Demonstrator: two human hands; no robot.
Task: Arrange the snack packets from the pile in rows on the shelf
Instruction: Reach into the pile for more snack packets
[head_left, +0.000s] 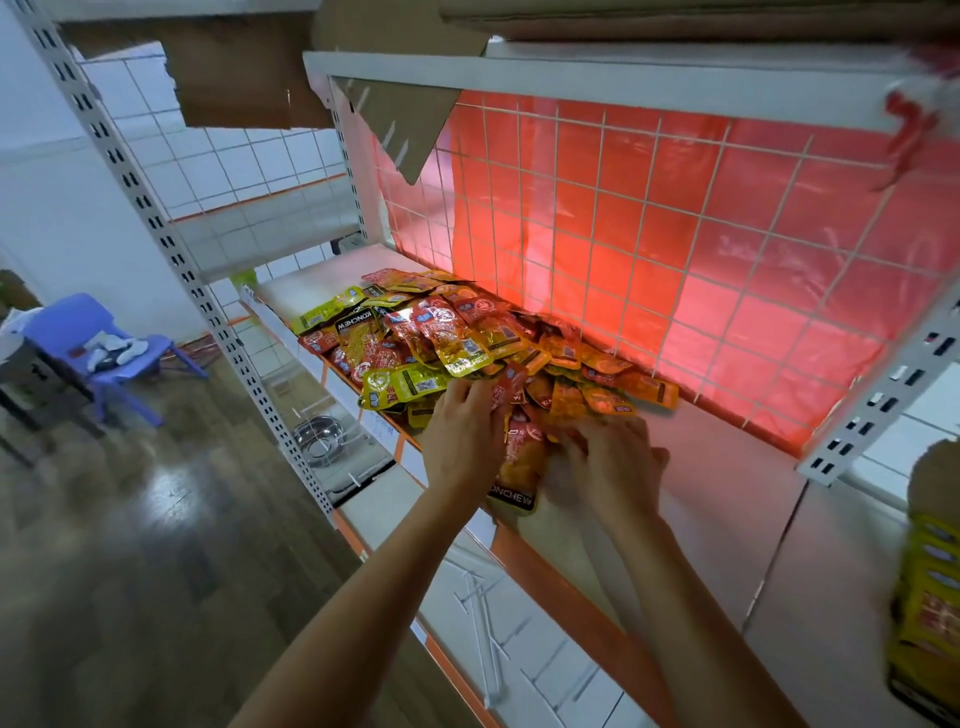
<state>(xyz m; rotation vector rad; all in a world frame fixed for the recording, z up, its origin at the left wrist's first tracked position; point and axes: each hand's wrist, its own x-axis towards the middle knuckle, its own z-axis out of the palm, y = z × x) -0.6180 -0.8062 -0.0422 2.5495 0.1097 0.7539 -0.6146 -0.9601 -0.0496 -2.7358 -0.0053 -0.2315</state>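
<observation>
So, the pile of snack packets (467, 332) is heaped on the left half of the shelf (727, 493). It's a jumble of red, orange and yellow pouches pushed up against the wire grid (623, 234) at the back, and nothing in it is lined up in rows. The right half of the shelf board has no packets on it.

Both of the person's hands are at the near edge of the pile. The left hand (462, 436) is palm-down with its fingers bent onto the packets, but it's impossible to say whether it's actually gripping one. The right hand (610, 462) is blurry with its fingers spread toward the pile, so its hold can't be told either. An orange packet (519, 462) lies between the two hands, touching both, with its end hanging over the shelf's front edge.

A red plastic sheet (727, 312) glows behind the grid. Off to the left there's a blue chair (88, 332) on the wooden floor and a metal bowl (317, 434) on the shelf below.
</observation>
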